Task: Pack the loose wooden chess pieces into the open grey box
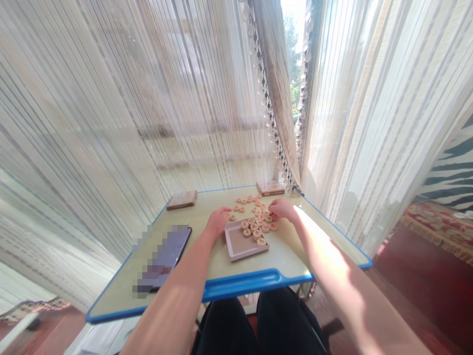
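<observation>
Round wooden Chinese chess pieces (261,217) with red or dark characters lie spread on the pale tabletop. An open shallow box (240,245) stands in front of them, with several dark-marked pieces (253,227) bunched along its right side. My left hand (219,220) rests by the box's far left corner, fingers stretched out and close to a lone piece (232,217). Over the right part of the scattered pieces, my right hand (283,209) has its fingers bent and drawn together on one piece, which they partly hide.
A tablet (168,259) lies to the left on the blue-edged folding table (291,264). Two flat boxes stand at its back edge, one left (182,199) and one right (271,188). String curtains (207,98) hang right behind the table.
</observation>
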The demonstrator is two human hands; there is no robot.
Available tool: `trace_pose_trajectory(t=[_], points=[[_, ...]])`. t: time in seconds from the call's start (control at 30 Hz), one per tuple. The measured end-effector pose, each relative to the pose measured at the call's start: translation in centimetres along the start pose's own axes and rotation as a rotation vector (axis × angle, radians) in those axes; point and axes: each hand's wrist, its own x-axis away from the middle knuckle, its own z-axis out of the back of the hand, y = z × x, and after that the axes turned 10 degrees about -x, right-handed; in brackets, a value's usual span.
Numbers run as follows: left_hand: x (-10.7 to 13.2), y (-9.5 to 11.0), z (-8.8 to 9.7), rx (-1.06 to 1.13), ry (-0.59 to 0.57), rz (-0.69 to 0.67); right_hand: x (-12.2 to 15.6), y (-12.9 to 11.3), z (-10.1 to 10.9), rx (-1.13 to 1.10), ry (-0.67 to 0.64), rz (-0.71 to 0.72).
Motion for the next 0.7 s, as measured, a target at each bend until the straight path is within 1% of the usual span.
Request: trace_pose_trajectory(t=[0.23, 0.4, 0.6, 0.7], points=[[0.3, -0.1, 0.1, 0.045, -0.014, -0.003, 2.6, -1.5, 0.4, 0.050, -0.067, 0.127], [0.0, 0.0, 0.0, 0.076, 0.003, -0.015, 3.0, -1.9, 0.2, 0.120, -0.101, 0.208], [0.3, 0.2, 0.1, 0.011, 0.025, -0.052, 3.1, -2.0, -0.7, 0.221, -0.043, 0.278], [0.6, 0.3, 0.1, -0.029, 0.055, -0.100, 3.0, -1.8, -1.0, 0.264, -0.033, 0.294]])
